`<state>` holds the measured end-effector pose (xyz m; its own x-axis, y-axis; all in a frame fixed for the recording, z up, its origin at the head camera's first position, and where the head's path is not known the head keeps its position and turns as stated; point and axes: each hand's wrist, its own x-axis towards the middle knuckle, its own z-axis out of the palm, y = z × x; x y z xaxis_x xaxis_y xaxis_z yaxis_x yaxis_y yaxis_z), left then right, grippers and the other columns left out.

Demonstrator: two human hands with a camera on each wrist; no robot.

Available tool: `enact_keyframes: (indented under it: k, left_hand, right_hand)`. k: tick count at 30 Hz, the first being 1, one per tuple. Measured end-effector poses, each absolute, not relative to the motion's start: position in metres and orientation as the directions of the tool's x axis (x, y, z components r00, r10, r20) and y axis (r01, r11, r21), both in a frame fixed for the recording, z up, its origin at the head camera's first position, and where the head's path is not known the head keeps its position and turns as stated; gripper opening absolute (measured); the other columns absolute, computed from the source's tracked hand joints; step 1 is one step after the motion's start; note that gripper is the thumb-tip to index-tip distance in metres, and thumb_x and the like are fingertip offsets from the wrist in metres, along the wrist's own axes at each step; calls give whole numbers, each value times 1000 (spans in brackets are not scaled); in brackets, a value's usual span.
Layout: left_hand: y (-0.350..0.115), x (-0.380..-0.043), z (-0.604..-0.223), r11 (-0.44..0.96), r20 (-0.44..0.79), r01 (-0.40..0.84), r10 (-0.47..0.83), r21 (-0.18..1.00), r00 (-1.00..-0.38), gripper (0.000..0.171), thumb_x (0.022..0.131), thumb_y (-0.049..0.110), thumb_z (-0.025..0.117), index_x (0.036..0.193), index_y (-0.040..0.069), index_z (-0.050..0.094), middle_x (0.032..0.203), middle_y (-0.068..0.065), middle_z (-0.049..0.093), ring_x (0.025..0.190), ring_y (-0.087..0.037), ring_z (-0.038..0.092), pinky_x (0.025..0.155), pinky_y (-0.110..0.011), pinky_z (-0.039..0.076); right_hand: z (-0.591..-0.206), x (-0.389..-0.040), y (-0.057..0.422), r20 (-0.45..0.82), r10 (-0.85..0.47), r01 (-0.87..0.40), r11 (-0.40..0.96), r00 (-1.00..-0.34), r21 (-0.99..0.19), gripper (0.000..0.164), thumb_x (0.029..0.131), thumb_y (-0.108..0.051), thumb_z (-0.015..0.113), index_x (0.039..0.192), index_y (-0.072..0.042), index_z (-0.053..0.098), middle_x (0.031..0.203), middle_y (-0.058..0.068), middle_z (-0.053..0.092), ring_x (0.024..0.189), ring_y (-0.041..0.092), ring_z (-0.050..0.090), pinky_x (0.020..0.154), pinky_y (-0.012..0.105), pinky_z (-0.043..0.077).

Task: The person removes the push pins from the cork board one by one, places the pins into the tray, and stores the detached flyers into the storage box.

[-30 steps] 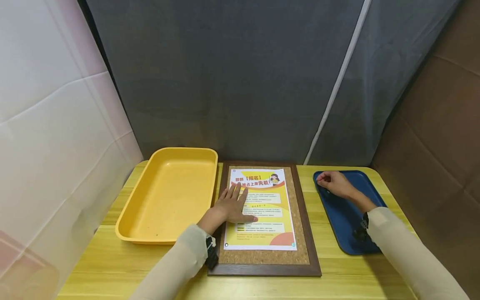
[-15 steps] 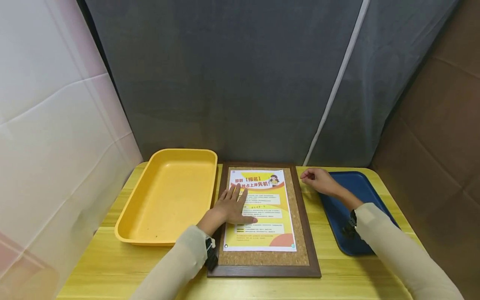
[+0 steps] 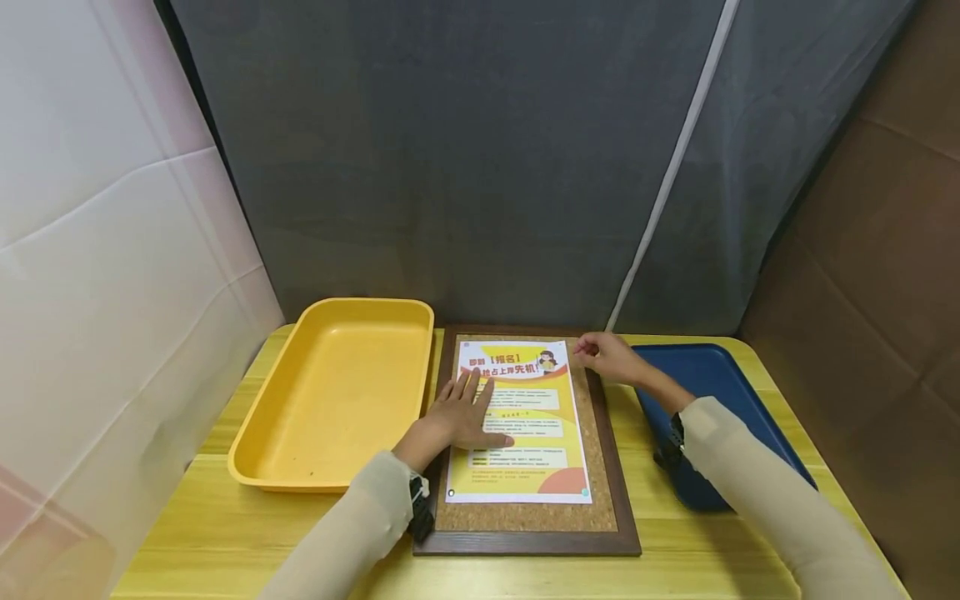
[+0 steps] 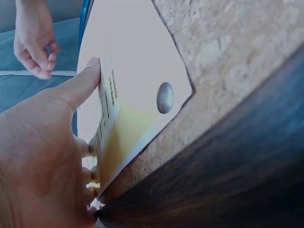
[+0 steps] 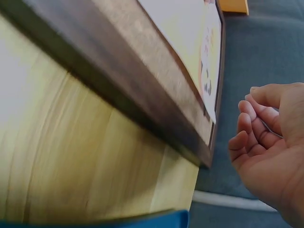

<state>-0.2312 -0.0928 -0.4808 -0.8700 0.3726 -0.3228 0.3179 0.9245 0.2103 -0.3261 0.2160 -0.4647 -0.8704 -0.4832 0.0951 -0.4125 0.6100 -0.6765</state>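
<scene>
A yellow printed poster [image 3: 517,475] lies on a cork board [image 3: 600,467] with a dark brown frame. My left hand [image 3: 461,417] rests flat on the poster's left half, fingers spread. A silver thumbtack [image 4: 165,98] sits in a lower corner of the poster in the left wrist view. Another, teal tack [image 3: 585,492] shows at its lower right corner. My right hand [image 3: 611,358] is above the board's upper right side, beside the poster's top right corner. Its thumb and index finger pinch together on what looks like a thumbtack, almost wholly hidden by the fingertips.
A deep yellow tray [image 3: 345,400] stands left of the board. On the right lies a blue tray [image 3: 720,400], partly under the right forearm. A grey curtain [image 3: 450,167] backs the wooden table [image 3: 225,533], with cloth walls on both sides.
My right hand has moved left from the blue tray to the board's upper right side, still pinching. The left hand has stayed flat on the poster.
</scene>
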Motion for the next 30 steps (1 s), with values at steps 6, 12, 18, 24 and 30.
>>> enact_keyframes:
  k: [6,12,18,24,30]
  left_hand:
    - [-94,-231,-478,922,-323,324,379,213,-867,110,95,73,59,171,9,13,177,-20,3,164,-38,2,131,-54,8]
    - [-97,-234,-481,920,-319,324,382,220,-867,114,93,77,60,171,8,15,177,-20,3,164,-37,2,131,-54,9]
    - [-102,-247,-508,917,-297,348,393,195,-870,126,85,91,53,171,9,14,177,-20,1,164,-39,1,131,-56,8]
    - [-99,-241,-497,925,-315,331,376,187,-871,121,87,85,58,171,9,16,178,-19,4,164,-37,5,131,-56,11]
    - [-98,-240,-501,926,-325,338,376,170,-868,119,89,83,58,172,11,12,178,-18,0,164,-37,2,131,-57,10]
  right_hand:
    - [-460,-329,192,77,-500,-405,592,-863,-696,18,101,-3,67,114,9,72,94,14,70,80,18,59,69,26,48]
    - [-460,-333,167,23,-503,-358,582,-864,-730,21,103,-4,65,118,9,71,95,12,68,82,17,59,69,29,58]
    - [-463,-338,146,14,-511,-354,576,-860,-737,25,103,-8,65,121,8,71,97,10,67,83,18,60,65,29,56]
    - [-467,-343,132,8,-514,-355,582,-858,-732,26,105,-11,65,123,6,72,102,12,70,86,20,64,68,29,54]
    - [-473,-347,117,-8,-506,-330,576,-863,-748,26,104,-9,66,123,8,71,101,11,71,86,16,62,75,27,51]
